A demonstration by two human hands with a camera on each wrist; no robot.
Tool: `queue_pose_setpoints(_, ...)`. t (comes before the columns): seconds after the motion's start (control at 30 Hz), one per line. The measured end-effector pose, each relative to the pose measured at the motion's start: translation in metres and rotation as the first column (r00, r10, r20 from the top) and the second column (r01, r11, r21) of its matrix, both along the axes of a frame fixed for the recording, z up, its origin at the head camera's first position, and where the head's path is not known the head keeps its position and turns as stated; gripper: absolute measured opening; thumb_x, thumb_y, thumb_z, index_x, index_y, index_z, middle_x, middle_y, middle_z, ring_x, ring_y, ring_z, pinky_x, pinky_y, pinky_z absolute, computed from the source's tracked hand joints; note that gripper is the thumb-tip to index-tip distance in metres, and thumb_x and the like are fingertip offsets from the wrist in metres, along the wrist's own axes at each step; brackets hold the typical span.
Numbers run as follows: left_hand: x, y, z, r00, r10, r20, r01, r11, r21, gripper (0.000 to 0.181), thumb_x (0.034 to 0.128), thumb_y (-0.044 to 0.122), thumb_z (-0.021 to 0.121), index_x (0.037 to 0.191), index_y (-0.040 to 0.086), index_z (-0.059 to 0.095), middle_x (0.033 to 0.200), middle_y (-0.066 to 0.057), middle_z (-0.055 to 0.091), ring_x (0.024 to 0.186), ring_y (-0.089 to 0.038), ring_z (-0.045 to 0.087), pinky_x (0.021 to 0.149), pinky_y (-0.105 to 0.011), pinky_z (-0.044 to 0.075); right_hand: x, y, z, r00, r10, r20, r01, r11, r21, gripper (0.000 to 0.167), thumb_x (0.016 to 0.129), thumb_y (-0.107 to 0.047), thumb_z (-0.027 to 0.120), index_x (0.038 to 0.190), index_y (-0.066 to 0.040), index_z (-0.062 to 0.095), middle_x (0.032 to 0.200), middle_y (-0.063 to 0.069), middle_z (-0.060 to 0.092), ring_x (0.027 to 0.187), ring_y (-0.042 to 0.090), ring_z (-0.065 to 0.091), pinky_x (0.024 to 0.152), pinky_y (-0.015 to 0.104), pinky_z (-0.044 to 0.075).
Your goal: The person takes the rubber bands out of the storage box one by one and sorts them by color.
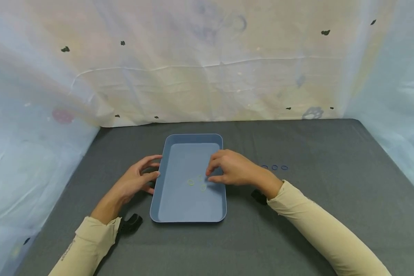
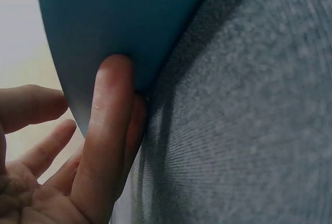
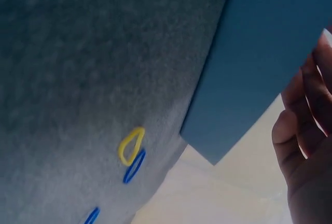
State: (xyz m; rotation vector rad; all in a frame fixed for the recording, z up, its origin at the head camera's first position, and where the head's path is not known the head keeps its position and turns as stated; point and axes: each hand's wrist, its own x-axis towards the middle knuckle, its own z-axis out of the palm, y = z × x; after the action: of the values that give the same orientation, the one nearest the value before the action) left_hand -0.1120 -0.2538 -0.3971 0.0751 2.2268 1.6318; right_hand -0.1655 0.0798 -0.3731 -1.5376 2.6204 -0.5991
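A shallow blue-grey tray lies on the dark cloth. Inside it are thin yellow rubber bands, near the middle. My left hand touches the tray's left side with spread fingers; in the left wrist view a fingertip rests against the outer wall. Over the tray's right part hovers my right hand, fingers bent downward, thumb and forefinger slightly apart with nothing visible between them. The right wrist view shows its thumb beyond the rim, other fingertips partly hidden.
Blue rubber bands lie in a row right of the tray, partly behind my right wrist. Beside one, another yellow band lies on the cloth. A pale printed curtain stands behind the table.
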Motion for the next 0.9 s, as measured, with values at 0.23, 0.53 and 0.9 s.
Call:
queue_pose_setpoints(0.23, 0.003, 0.002, -0.001, 1.0, -0.001, -0.017, 0.001, 1.0, -0.005, 0.057, 0.1021, 0.018, 0.057, 0.154, 0.015, 0.034, 0.153, -0.025, 0.035, 0.115, -0.038, 0.061, 0.068, -0.042, 0.062, -0.002, -0.007, -0.006, 0.999, 0.042, 0.009, -0.042, 0.998, 0.047, 0.008, 0.088, -0.03, 0.077, 0.094, -0.024, 0.077, 0.094, -0.01, 0.068, 0.094, 0.009, 0.06, 0.091, 0.033, 0.051)
queue_pose_setpoints(0.53, 0.001, 0.003, -0.003, 1.0, 0.006, -0.023, -0.005, 1.0, 0.01, 0.057, 0.1019, 0.016, 0.057, 0.154, 0.013, 0.035, 0.151, -0.025, 0.037, 0.113, -0.036, 0.062, 0.067, -0.041, 0.062, -0.002, -0.015, -0.01, 0.996, 0.088, 0.032, -0.09, 0.991, 0.098, 0.008, 0.089, -0.028, 0.077, 0.095, -0.023, 0.079, 0.096, -0.01, 0.07, 0.093, 0.01, 0.06, 0.089, 0.031, 0.051)
queue_pose_setpoints(0.9, 0.001, -0.001, -0.003, 1.0, 0.013, -0.019, -0.013, 1.0, 0.002, 0.057, 0.1015, 0.019, 0.059, 0.153, 0.015, 0.036, 0.152, -0.024, 0.037, 0.114, -0.035, 0.062, 0.067, -0.041, 0.062, 0.0, -0.024, -0.012, 0.997, 0.069, 0.018, -0.07, 0.988, 0.141, 0.005, 0.089, -0.028, 0.076, 0.093, -0.026, 0.079, 0.097, -0.011, 0.07, 0.093, 0.01, 0.06, 0.091, 0.032, 0.05)
